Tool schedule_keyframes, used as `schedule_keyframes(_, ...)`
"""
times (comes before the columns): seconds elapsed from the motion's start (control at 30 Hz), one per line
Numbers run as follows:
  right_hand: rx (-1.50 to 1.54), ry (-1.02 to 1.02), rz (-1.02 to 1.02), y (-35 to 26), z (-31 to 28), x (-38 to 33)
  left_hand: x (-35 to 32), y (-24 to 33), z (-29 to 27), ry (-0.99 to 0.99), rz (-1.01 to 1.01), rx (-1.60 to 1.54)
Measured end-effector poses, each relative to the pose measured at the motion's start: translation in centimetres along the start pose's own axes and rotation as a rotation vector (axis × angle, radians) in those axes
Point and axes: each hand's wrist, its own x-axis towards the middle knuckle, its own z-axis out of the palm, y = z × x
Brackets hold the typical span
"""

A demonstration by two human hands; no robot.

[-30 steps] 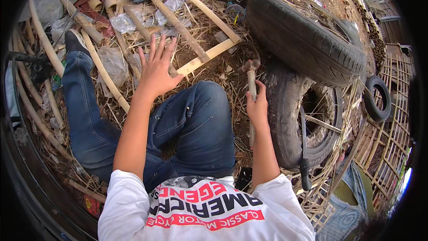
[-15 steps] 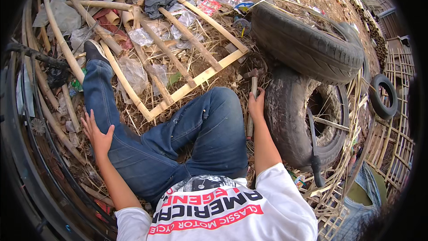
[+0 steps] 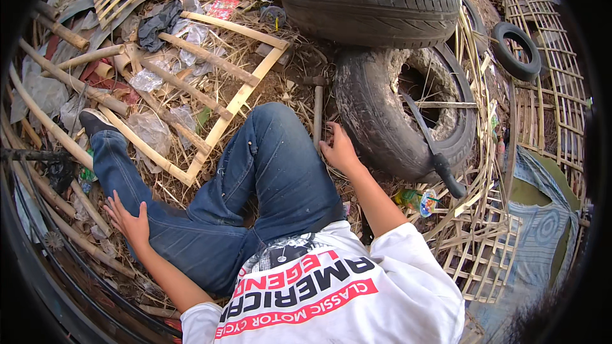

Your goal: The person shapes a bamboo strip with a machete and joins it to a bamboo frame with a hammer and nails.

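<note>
My left hand [image 3: 127, 220] lies with fingers spread on the leg of my jeans, holding nothing. Beside my raised right knee, a hammer [image 3: 318, 111] with a wooden handle rests on the straw-strewn ground, its head pointing away from me. My right hand [image 3: 341, 150] is just right of that handle, fingers parted and curled, with nothing in its grasp. Ahead of my legs is a bamboo frame [image 3: 239, 99] with several round slats across it. A long knife [image 3: 440, 165] with a black handle leans on the worn, dirt-crusted tyre [image 3: 366, 111] to the right.
Another tyre [image 3: 370, 9] rests on top of the worn one, and a smaller tyre [image 3: 517, 51] lies farther right. Bamboo poles [image 3: 95, 92] and plastic scraps crowd the left. Bamboo lattice [image 3: 484, 255] and denim cloth [image 3: 539, 216] lie at the lower right.
My right hand has let go of the hammer, which now lies on the ground. The view has swung right, so the frame and tyres appear farther left. My left hand stays on my leg.
</note>
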Motion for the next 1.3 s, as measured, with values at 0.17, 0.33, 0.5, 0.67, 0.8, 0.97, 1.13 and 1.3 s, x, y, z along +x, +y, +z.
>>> schedule_keyframes(0.17,-0.070,0.063,-0.216,1.5,-1.2,-11.6,0.0,-0.7,0.6,-0.028,0.021,0.040)
schedule_keyframes(0.33,-0.088,0.046,0.063,7.0,-1.8,-22.8,0.1,-2.6,1.0,-0.003,0.039,0.035)
schedule_keyframes(0.5,0.096,0.716,0.454,16.5,-4.3,-27.9,-0.5,-0.8,0.2,-0.044,-0.001,0.045)
schedule_keyframes(0.67,0.446,1.056,0.779,21.7,-8.9,-22.6,-0.7,-0.2,-0.6,-0.006,-0.024,0.008)
schedule_keyframes(0.8,0.677,1.197,0.470,25.5,-6.9,-17.4,-0.8,0.0,-2.1,-0.011,-0.098,-0.072)
schedule_keyframes(0.97,0.531,1.287,0.291,33.0,-6.9,-17.1,-1.5,2.2,-3.4,-0.010,-0.096,-0.109)
schedule_keyframes(1.13,0.654,1.038,0.306,21.9,-7.1,-20.0,-2.0,0.7,-3.4,0.031,-0.085,-0.118)
schedule_keyframes(1.3,0.750,0.825,0.108,16.9,-6.4,-20.6,-2.1,1.3,-2.7,0.026,-0.085,-0.125)
